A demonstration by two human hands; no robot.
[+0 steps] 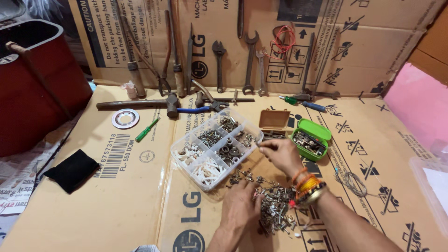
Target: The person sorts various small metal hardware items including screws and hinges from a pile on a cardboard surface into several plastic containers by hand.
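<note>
- red container (32, 88) far left, tall, standing at the edge of the cardboard sheet (116, 205) that covers the floor; newspaper under it.
- black cloth (72, 170) flat on the cardboard, lower left, well apart from both hands.
- white ring-shaped disc (125, 118) above it; green-handled screwdriver (147, 129) just to its right, lying diagonal.
- hammer (140, 103) lying flat along the back, head to the right; blue-handled pliers (203, 107) just beside the head.
- spanners (251, 60) and other long tools lean against the upright cardboard wall behind.
- clear compartment box (212, 147), centre, lid off or open, set diagonally; white plastic clips in the near compartments, dark nuts, washers and screws in the far ones.
- left hand (240, 207) palm down, fingers spread, pressing on the near-left edge of the pile of loose screws and metal bits (275, 210); not gripping anything that can be seen.
- that pile sits on the cardboard just in front of the clear box, between the two forearms.
- right hand (280, 154), beaded bangles at the wrist, fingertips pinched together at the right edge of the clear box; seems to hold a small piece, too small to tell what.
- small tan box (274, 120), open, just behind the right hand.
- green box (310, 139), lid up, metal parts inside, just right of the right hand.
- blue-and-green screwdriver (303, 103) behind it.
- coil of thin wire (355, 183) right of the right forearm.
- pink sheet (417, 107) and clear plastic tray (431, 186) at far right edge.
</note>
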